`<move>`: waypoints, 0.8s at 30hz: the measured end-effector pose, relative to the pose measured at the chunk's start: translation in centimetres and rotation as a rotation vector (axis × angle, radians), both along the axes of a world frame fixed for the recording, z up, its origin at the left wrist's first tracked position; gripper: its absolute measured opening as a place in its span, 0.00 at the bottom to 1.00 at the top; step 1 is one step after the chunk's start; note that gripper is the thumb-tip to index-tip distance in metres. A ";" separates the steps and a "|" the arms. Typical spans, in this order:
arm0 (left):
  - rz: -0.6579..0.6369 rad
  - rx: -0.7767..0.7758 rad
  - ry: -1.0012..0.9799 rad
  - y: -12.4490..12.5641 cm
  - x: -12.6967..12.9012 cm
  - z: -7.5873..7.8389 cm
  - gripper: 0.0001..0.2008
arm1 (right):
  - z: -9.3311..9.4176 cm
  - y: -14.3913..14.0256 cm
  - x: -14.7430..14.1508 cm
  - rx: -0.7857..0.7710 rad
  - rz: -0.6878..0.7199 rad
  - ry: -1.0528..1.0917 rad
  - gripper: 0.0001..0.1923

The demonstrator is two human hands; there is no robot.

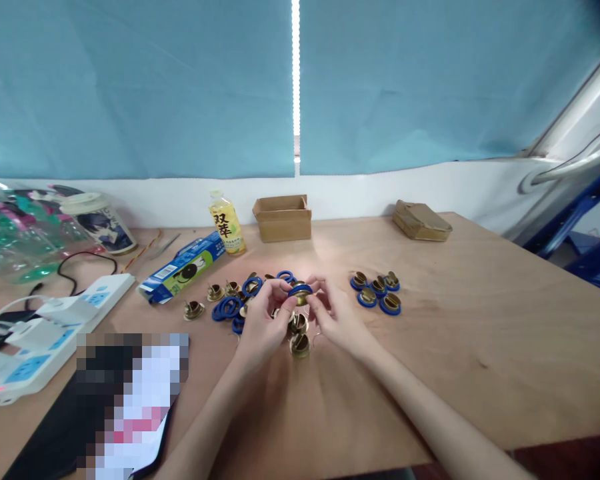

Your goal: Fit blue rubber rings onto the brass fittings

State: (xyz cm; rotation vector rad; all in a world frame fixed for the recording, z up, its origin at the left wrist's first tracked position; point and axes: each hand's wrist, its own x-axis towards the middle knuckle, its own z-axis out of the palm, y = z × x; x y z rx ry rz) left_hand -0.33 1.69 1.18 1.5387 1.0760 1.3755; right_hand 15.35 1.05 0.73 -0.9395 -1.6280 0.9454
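Blue ring (pixel 300 290) on a brass fitting, pinched between left hand (pixel 266 321) and right hand (pixel 334 313) above the wooden table (pixel 480 333). Four ringed fittings (pixel 377 292) lie right; the yellow bottle (pixel 226 231) reads "双萃".

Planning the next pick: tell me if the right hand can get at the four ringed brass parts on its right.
Probably yes: bare table lies between the right hand and the ringed parts.
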 end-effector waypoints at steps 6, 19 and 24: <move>0.028 0.137 0.153 0.0 -0.5 0.1 0.04 | -0.2 0.0 0.5 0.015 0.054 -0.081 0.08; 0.016 0.128 0.134 -0.3 -0.2 0.0 0.05 | 0.4 0.2 0.7 0.188 -0.036 -0.203 0.08; 0.023 0.119 0.114 -0.2 -0.1 0.0 0.04 | 0.4 0.1 0.6 0.152 -0.064 -0.219 0.06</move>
